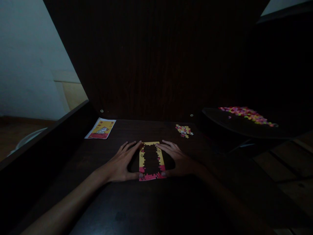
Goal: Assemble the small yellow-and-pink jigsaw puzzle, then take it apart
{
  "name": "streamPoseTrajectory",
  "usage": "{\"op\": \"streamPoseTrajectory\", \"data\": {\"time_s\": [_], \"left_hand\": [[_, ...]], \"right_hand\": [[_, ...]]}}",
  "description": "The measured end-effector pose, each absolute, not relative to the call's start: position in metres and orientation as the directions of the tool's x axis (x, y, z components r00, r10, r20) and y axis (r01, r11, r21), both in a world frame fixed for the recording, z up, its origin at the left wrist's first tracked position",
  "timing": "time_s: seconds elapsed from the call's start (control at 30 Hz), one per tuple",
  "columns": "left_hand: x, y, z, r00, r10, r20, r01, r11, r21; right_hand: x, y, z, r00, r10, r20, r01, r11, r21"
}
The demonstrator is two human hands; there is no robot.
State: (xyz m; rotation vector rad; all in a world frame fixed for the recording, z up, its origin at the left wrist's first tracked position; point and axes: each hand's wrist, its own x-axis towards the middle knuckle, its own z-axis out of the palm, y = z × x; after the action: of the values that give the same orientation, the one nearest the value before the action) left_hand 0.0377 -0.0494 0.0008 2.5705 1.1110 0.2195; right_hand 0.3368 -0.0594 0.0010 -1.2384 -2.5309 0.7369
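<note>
A dark wooden table (156, 202) fills most of the view, backed by a tall dark panel (151, 58), with a pale wall (26, 65) off to the left. At right, a dark tray (234, 125) carries a heap of loose pieces (246, 113). The left hand (121, 164) and right hand (177, 160) lie flat on the table, fingers spread, gripping nothing. Between them lies the puzzle frame (151, 177), a yellow and red border with a bare middle, fingertips touching both long edges. Farther back lie a picture card (100, 128) and a small cluster of joined pieces (184, 130).
</note>
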Motion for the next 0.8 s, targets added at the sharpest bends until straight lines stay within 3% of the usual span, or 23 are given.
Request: {"op": "streamPoseTrajectory", "data": {"time_s": [0.27,0.57,0.8], "left_hand": [[0.041,-0.053,0.003,0.703,0.708,0.07,0.637,-0.67,0.38],[0.05,-0.063,0.002,0.841,0.473,0.263,0.352,-0.848,0.397],[0.052,-0.065,0.004,0.87,0.4,0.288,0.257,-0.867,0.427]], "right_hand": [[0.337,-0.059,-0.002,-0.642,0.766,0.036,0.637,0.559,-0.531],[0.338,-0.06,-0.008,-0.633,0.773,0.043,0.643,0.556,-0.526],[0.337,-0.06,-0.004,-0.633,0.774,0.017,0.653,0.545,-0.526]]}}
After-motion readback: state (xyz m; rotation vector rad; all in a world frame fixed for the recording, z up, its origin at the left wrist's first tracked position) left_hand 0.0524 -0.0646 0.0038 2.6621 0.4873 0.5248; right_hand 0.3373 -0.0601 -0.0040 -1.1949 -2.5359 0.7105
